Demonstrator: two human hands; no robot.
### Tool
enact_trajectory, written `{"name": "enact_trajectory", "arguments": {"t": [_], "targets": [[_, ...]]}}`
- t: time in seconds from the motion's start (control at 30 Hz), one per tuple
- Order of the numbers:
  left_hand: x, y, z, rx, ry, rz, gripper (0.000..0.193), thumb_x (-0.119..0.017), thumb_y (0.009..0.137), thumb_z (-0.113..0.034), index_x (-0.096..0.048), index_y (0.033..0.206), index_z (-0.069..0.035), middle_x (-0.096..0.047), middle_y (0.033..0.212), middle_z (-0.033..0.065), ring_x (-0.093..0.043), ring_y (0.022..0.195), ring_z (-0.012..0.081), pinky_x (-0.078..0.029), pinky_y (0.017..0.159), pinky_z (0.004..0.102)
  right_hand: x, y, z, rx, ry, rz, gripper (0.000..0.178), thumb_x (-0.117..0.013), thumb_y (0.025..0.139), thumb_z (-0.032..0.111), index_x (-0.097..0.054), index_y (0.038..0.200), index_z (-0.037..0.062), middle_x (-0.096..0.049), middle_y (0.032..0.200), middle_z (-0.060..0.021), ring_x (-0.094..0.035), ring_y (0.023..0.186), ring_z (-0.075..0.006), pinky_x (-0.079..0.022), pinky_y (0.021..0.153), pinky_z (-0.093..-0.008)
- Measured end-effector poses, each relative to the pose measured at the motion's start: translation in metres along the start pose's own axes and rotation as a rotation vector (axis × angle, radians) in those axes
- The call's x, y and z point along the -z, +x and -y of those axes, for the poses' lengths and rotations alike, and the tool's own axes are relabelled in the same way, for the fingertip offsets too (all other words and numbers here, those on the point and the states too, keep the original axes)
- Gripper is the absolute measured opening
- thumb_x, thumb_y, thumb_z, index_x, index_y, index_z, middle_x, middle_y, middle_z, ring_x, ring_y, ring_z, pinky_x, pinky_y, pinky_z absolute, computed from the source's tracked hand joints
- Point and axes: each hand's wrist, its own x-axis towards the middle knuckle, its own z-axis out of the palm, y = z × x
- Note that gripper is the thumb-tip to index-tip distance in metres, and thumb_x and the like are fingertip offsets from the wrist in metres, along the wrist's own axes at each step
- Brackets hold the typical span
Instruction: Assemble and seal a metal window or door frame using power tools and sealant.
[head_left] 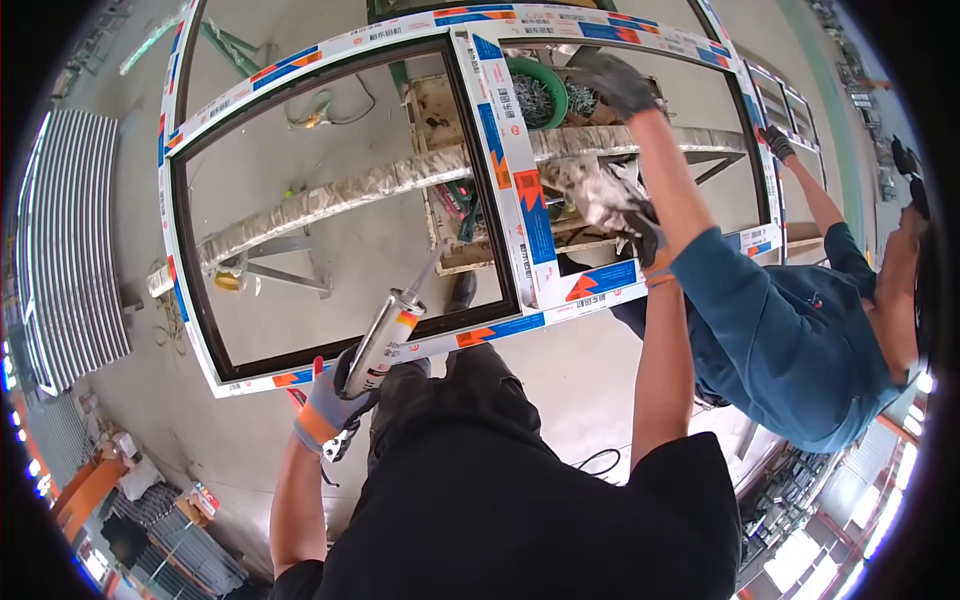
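My left hand (340, 400), in a grey glove with an orange cuff, is wrapped round a caulking gun whose white sealant tube (383, 340) points up and away. Its nozzle reaches over the near part of the left pane opening of a large window frame (538, 225). White, blue and orange protective tape covers the frame. At the frame's near right bar, my right hand (645, 232), dark-gloved with an orange cuff, is closed on a crumpled, stained white rag (595, 190). A co-worker's forearm crosses just above it and partly hides it.
A co-worker in a teal top (790, 340) leans in from the right, one gloved hand (615, 85) beside a green bowl of screws (535, 95). The frame lies over a wrapped support beam (340, 195) and a tool cart (437, 115). Stacked metal profiles (70, 240) lie far left.
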Motion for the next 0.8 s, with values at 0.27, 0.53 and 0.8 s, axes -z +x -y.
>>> {"name": "enact_trajectory", "arguments": {"t": [0.27, 0.53, 0.8], "targets": [[0.002, 0.026, -0.018, 0.064, 0.017, 0.202, 0.068, -0.08, 0.075, -0.011, -0.05, 0.135, 0.001, -0.066, 0.115, 0.0128, -0.062, 0.103, 0.016, -0.049, 0.094, 0.0301, -0.124, -0.197, 0.062, 0.317, -0.086, -0.457, 0.026, -0.073, 0.076, 0.002, -0.068, 0.101, -0.0002, -0.062, 0.107, -0.0094, -0.06, 0.097, -0.0171, -0.048, 0.082, -0.0282], [-0.003, 0.037, -0.038, -0.286, 0.319, 0.259, 0.062, -0.077, 0.074, -0.009, -0.053, 0.131, 0.0, -0.069, 0.103, 0.0119, -0.067, 0.089, 0.0173, -0.053, 0.083, 0.0308, -0.221, -0.143, 0.068, 0.497, -0.28, -0.309, 0.033, -0.066, 0.086, 0.01, -0.057, 0.117, 0.0056, -0.062, 0.109, -0.0172, -0.061, 0.097, -0.0355, -0.049, 0.083, -0.0395], [-0.013, 0.024, -0.082, -0.19, 0.925, 0.027, 0.069, -0.075, 0.073, -0.025, -0.05, 0.136, -0.012, -0.067, 0.105, 0.0157, -0.066, 0.094, 0.0343, -0.053, 0.082, 0.0397, -0.227, -0.13, 0.027, 0.245, -0.376, -0.498, 0.029, -0.058, 0.091, 0.01, -0.058, 0.12, 0.0065, -0.067, 0.079, -0.0171, -0.066, 0.073, -0.0363, -0.051, 0.063, -0.0419]]}}
